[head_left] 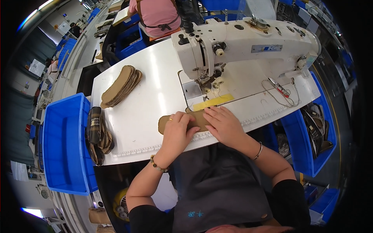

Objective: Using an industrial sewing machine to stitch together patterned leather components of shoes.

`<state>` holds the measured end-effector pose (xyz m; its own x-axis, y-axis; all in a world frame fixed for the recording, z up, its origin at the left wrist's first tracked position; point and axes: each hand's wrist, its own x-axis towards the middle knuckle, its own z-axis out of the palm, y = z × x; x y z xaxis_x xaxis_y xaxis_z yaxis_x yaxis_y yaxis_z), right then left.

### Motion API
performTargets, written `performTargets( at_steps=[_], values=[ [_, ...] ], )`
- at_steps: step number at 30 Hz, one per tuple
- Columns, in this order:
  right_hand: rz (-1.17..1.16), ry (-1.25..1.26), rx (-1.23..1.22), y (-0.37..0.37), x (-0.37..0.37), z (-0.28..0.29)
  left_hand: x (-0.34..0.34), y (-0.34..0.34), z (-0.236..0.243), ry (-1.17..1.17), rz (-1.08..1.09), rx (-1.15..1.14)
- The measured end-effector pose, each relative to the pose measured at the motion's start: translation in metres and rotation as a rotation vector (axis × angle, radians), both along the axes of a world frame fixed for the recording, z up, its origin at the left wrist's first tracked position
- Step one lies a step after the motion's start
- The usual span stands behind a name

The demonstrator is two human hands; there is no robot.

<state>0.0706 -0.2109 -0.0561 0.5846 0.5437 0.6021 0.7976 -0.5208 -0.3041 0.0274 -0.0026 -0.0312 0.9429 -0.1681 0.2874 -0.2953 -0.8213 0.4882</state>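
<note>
A long tan fabric piece point(164, 125) with rounded ends lies at the table's front edge, just before the needle area of a white sewing machine point(241, 46). My left hand point(178, 130) is closed on it, fingers curled over the top and thumb at its lower edge. Beside it, my right hand point(224, 124) grips the piece's right part, fingers over the far edge and thumb toward the near one. The two hands cover much of the piece. At the far left of the table, a stack of similar tan pieces point(121, 87) is fanned out.
A yellow strip point(213, 101) sits by the machine bed. Thread snips point(279, 87) with a chain lie to the right. Folded plaid fabric pieces point(97, 128) hang over the left edge, next to a blue bin point(70, 101). Another blue bin point(301, 139) holds fabric parts. A person in pink point(158, 15) sits ahead.
</note>
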Motion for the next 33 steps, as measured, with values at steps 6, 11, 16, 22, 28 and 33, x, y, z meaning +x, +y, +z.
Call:
performTargets(
  at_steps=[6, 11, 16, 22, 28, 33],
  values=[
    [-0.085, 0.032, -0.207, -0.015, 0.001, -0.006, -0.019, 0.031, -0.009, -0.057, 0.188, 0.101],
    [-0.063, -0.012, -0.224, -0.014, -0.001, -0.003, -0.026, 0.054, -0.007, -0.121, 0.268, 0.059],
    [-0.123, -0.053, -0.325, -0.011, 0.010, -0.004, -0.026, 0.105, 0.007, -0.269, 0.357, 0.214],
    [-0.103, -0.006, -0.278, 0.008, 0.022, -0.006, -0.044, 0.229, 0.043, -0.272, 1.069, 0.535],
    [-0.120, 0.037, -0.267, 0.008, 0.022, -0.005, -0.052, 0.272, 0.049, 0.138, 1.330, 0.632],
    [-0.108, 0.053, -0.260, 0.008, 0.022, -0.006, -0.049, 0.283, 0.044, 0.102, 1.310, 0.566]
  ],
)
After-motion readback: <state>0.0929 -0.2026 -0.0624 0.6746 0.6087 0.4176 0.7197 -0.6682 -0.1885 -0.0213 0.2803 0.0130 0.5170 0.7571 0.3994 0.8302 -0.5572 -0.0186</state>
